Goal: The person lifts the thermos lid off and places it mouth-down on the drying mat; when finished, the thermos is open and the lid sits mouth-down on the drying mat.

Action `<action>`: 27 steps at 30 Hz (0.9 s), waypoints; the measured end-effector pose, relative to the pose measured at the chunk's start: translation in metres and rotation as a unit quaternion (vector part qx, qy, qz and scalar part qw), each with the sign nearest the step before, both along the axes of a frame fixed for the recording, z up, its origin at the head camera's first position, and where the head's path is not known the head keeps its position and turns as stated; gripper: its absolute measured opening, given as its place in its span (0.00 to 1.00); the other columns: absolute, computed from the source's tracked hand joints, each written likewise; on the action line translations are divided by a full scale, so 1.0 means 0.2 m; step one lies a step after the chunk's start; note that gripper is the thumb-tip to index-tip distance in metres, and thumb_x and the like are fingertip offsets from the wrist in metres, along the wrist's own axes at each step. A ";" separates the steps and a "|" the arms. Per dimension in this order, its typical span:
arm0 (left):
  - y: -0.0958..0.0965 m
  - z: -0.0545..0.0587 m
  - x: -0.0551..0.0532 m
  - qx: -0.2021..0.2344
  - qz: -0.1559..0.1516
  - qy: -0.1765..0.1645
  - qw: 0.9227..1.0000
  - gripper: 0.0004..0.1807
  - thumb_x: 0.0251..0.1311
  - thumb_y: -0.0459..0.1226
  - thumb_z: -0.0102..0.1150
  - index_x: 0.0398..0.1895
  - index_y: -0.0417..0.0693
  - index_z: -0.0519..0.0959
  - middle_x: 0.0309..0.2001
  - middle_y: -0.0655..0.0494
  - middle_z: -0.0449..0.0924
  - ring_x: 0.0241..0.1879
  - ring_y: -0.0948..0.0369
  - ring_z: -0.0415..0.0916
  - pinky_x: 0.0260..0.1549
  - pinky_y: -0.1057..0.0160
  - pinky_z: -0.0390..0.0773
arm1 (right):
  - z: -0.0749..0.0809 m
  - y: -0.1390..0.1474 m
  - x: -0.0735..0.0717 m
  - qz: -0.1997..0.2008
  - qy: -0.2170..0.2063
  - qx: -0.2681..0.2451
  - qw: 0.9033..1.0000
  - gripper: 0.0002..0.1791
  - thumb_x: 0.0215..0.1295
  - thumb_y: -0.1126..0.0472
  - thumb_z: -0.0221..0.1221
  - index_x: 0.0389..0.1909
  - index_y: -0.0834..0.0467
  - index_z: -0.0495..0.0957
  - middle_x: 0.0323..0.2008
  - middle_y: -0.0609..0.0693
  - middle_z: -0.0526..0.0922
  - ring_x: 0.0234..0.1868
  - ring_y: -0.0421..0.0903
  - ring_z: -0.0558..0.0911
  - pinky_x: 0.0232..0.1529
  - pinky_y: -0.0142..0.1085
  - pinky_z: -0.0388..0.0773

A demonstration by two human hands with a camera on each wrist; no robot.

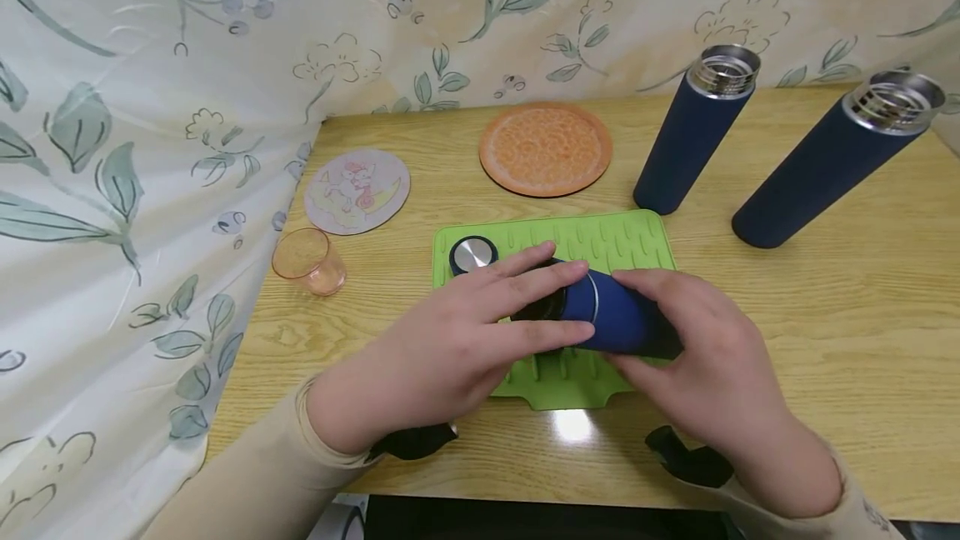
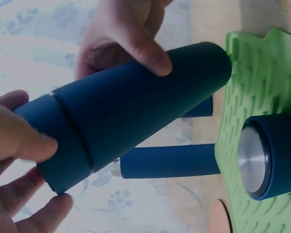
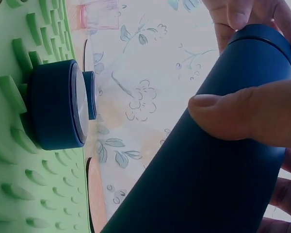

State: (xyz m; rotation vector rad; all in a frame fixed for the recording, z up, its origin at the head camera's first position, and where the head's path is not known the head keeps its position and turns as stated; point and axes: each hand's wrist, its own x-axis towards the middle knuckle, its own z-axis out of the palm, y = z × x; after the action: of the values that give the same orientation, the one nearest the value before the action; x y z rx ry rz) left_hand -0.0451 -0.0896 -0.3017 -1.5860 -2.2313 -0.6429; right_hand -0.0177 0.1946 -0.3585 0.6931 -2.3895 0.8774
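at the far left a small orange cup (image 1: 308,260) stands on the wooden table (image 1: 825,307), with a pale cartoon coaster (image 1: 357,190) behind it. your left hand (image 1: 465,336) curls its fingers over the capped end of the blue flask (image 1: 611,319), thumb underneath, gripping the cap. the flask lies on its side, held just above the green ribbed mat (image 1: 622,240). a loose blue lid with a silver centre (image 1: 473,255) rests on the mat's left corner, close to your left fingertips. your right hand (image 1: 705,357) wraps round the flask's body, thumb pressed on its side, fingers curled beneath. behind the mat lies an orange coaster (image 1: 545,147), and to the right two open blue flasks (image 1: 693,132) stand upright, well apart from your hands.
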 end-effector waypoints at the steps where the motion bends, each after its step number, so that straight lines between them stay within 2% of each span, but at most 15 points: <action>1: 0.00 0.00 0.00 0.008 0.005 -0.004 1.000 0.30 0.63 0.22 0.67 0.68 0.51 0.86 0.76 0.44 0.78 0.78 0.46 0.74 0.78 0.52 0.73 | 0.00 0.00 0.00 0.004 0.002 0.000 1.000 0.49 0.30 0.69 0.89 0.64 0.58 0.85 0.54 0.57 0.91 0.54 0.59 0.88 0.69 0.16 0.61; 3: 0.00 0.00 0.00 0.021 0.016 -0.014 1.000 0.29 0.62 0.26 0.72 0.67 0.51 0.86 0.72 0.46 0.81 0.73 0.49 0.78 0.75 0.53 0.76 | -0.01 0.00 0.00 0.014 0.007 0.000 1.000 0.48 0.30 0.70 0.88 0.63 0.58 0.85 0.54 0.56 0.91 0.54 0.59 0.88 0.70 0.18 0.62; 5: 0.00 0.01 0.00 0.029 0.036 -0.027 0.999 0.27 0.61 0.35 0.78 0.66 0.50 0.86 0.67 0.48 0.84 0.66 0.52 0.81 0.68 0.55 0.80 | -0.01 0.00 0.00 0.025 0.012 0.003 1.000 0.49 0.29 0.71 0.89 0.63 0.58 0.85 0.54 0.56 0.91 0.54 0.59 0.88 0.70 0.19 0.63; 8: 0.00 0.01 0.02 0.033 0.088 -0.048 0.994 0.30 0.57 0.49 0.84 0.60 0.48 0.86 0.55 0.53 0.86 0.53 0.57 0.83 0.53 0.61 0.85 | -0.01 -0.01 0.00 0.043 0.015 0.008 0.999 0.49 0.29 0.71 0.88 0.62 0.57 0.85 0.54 0.55 0.91 0.54 0.58 0.88 0.70 0.22 0.65; 10: 0.00 0.01 0.03 0.024 0.135 -0.057 0.989 0.32 0.55 0.56 0.84 0.55 0.47 0.86 0.46 0.56 0.86 0.43 0.61 0.82 0.40 0.64 0.85 | -0.01 -0.02 0.01 0.048 0.013 0.014 0.999 0.49 0.29 0.70 0.89 0.63 0.56 0.85 0.55 0.55 0.91 0.54 0.57 0.88 0.69 0.24 0.67; 12: 0.01 0.00 0.03 0.010 0.176 -0.065 0.982 0.32 0.55 0.59 0.81 0.51 0.47 0.85 0.37 0.60 0.84 0.34 0.64 0.79 0.29 0.66 0.81 | -0.01 -0.02 0.01 0.048 0.008 0.021 0.999 0.48 0.31 0.69 0.89 0.63 0.56 0.85 0.55 0.54 0.91 0.55 0.56 0.88 0.68 0.27 0.69; 14: 0.01 0.00 0.03 -0.004 0.201 -0.065 0.977 0.33 0.56 0.62 0.79 0.51 0.47 0.85 0.37 0.60 0.85 0.34 0.64 0.79 0.27 0.65 0.80 | -0.02 -0.02 0.01 0.042 0.007 0.027 0.999 0.48 0.32 0.67 0.89 0.63 0.56 0.85 0.56 0.54 0.91 0.55 0.56 0.88 0.67 0.28 0.69; 16: 0.01 0.00 0.03 -0.014 0.190 -0.072 0.979 0.37 0.57 0.63 0.79 0.60 0.48 0.84 0.47 0.57 0.88 0.45 0.62 0.84 0.39 0.62 0.87 | -0.02 -0.02 0.01 0.034 0.005 0.024 0.999 0.48 0.32 0.67 0.89 0.63 0.56 0.85 0.55 0.54 0.91 0.55 0.56 0.88 0.67 0.27 0.68; 17: 0.00 0.00 0.02 -0.019 0.168 -0.073 0.983 0.40 0.58 0.62 0.80 0.65 0.48 0.82 0.56 0.54 0.87 0.54 0.60 0.85 0.50 0.60 0.88 | -0.02 -0.02 0.01 0.029 0.005 0.021 0.999 0.48 0.31 0.68 0.89 0.63 0.57 0.85 0.55 0.54 0.91 0.55 0.57 0.88 0.67 0.25 0.67; 18: 0.00 0.00 0.02 -0.024 0.140 -0.072 0.987 0.41 0.59 0.60 0.81 0.70 0.49 0.81 0.65 0.52 0.85 0.64 0.57 0.82 0.61 0.57 0.86 | -0.02 -0.02 0.01 0.026 0.005 0.017 1.000 0.48 0.31 0.68 0.89 0.63 0.57 0.85 0.55 0.55 0.91 0.54 0.58 0.88 0.68 0.23 0.66; 20: -0.01 0.00 0.02 -0.035 0.081 -0.068 0.994 0.43 0.61 0.51 0.82 0.78 0.51 0.77 0.79 0.47 0.73 0.79 0.50 0.71 0.77 0.51 0.75 | -0.02 -0.01 0.00 0.018 0.004 0.010 1.000 0.49 0.30 0.69 0.89 0.63 0.58 0.84 0.54 0.56 0.91 0.54 0.59 0.88 0.69 0.19 0.63; 22: -0.01 0.00 0.02 -0.041 0.035 -0.059 0.997 0.38 0.65 0.40 0.79 0.78 0.53 0.77 0.83 0.44 0.68 0.83 0.46 0.65 0.82 0.49 0.67 | -0.02 -0.01 0.00 0.011 -0.002 0.005 1.000 0.49 0.30 0.69 0.89 0.63 0.59 0.84 0.54 0.56 0.91 0.54 0.59 0.88 0.70 0.16 0.60; 23: -0.01 0.00 0.02 -0.040 0.023 -0.052 0.998 0.35 0.66 0.34 0.75 0.77 0.53 0.78 0.83 0.44 0.68 0.83 0.45 0.65 0.83 0.49 0.66 | -0.02 0.00 0.00 0.009 -0.003 0.005 1.000 0.49 0.30 0.69 0.89 0.63 0.59 0.85 0.54 0.56 0.91 0.55 0.59 0.88 0.71 0.16 0.59; 25: 0.00 -0.01 0.01 -0.031 0.020 -0.038 0.999 0.33 0.66 0.26 0.68 0.75 0.53 0.80 0.81 0.43 0.70 0.82 0.45 0.67 0.82 0.50 0.66 | -0.02 0.00 0.01 0.008 -0.004 0.004 1.000 0.48 0.30 0.68 0.89 0.63 0.59 0.85 0.54 0.56 0.91 0.55 0.60 0.88 0.71 0.16 0.59; 27: 0.01 -0.01 0.01 -0.018 0.025 -0.031 0.999 0.31 0.67 0.25 0.65 0.72 0.53 0.82 0.78 0.43 0.74 0.80 0.47 0.71 0.81 0.51 0.68 | -0.03 0.00 0.00 0.011 -0.003 0.002 1.000 0.48 0.30 0.68 0.89 0.63 0.58 0.85 0.54 0.56 0.91 0.55 0.59 0.88 0.71 0.16 0.60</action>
State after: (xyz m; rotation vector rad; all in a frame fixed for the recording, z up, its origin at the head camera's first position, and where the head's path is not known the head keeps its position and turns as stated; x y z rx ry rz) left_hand -0.0425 -0.0880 -0.3040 -1.5428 -2.3330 -0.6501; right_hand -0.0167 0.1942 -0.3643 0.7214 -2.3937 0.8854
